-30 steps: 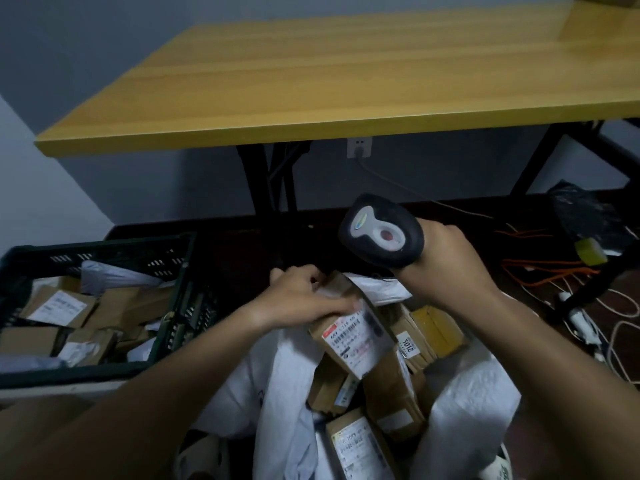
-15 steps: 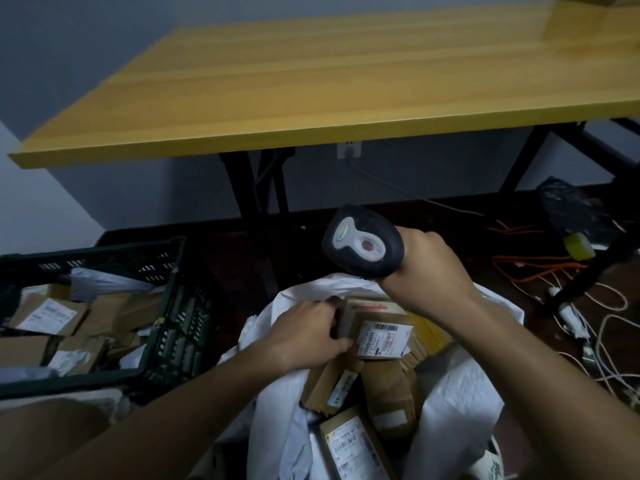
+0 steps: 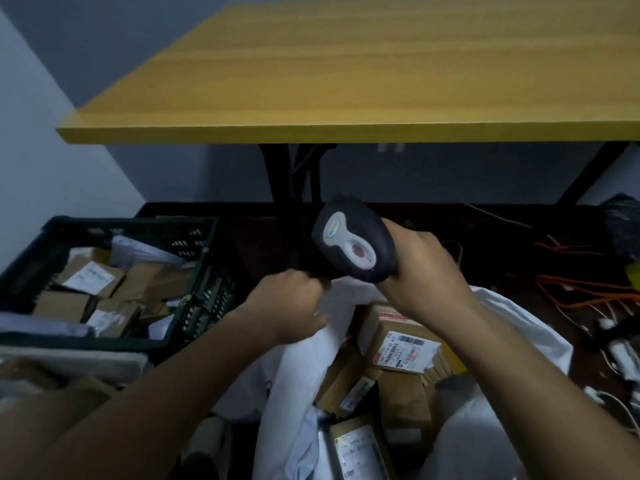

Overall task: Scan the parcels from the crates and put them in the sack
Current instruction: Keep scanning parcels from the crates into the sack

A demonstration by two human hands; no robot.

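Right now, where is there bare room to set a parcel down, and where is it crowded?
The yellow tabletop shows bare across its visible span. Dark floor between the green crate and the scanner looks free. Crowded: the crate, the sack full of parcels, and the cables at right.

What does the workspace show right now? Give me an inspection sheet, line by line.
Surface: wooden table on black legs, nothing seen on the visible part of its top.
Job's things: white sack open, holding labelled cardboard parcels; green crate at left with more parcels.
Clutter: dark bag on the floor at right.
Grippers: left hand grips the sack's rim; right hand holds the scanner.
Cables: orange and white cables tangled on the floor at right.
Surroundings: grey wall, dark floor, wall socket under the table.
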